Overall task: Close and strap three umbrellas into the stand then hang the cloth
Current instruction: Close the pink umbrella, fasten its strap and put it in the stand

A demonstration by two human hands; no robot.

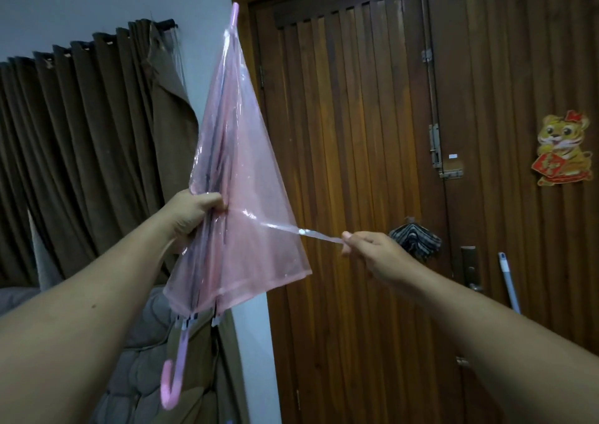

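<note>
The pink transparent umbrella (240,177) is closed but unstrapped: left hand (191,211) grips its canopy, right hand (372,252) pinches the strap (291,229) taut. No stand is visible.

I am looking at a home's entry area: a slatted wooden door (350,164) with latches fills my twelve to three o'clock, a tiger sticker (562,150) on its right leaf. Brown curtains (81,132) hang at nine o'clock, with quilted bedding (142,359) at seven.
</note>
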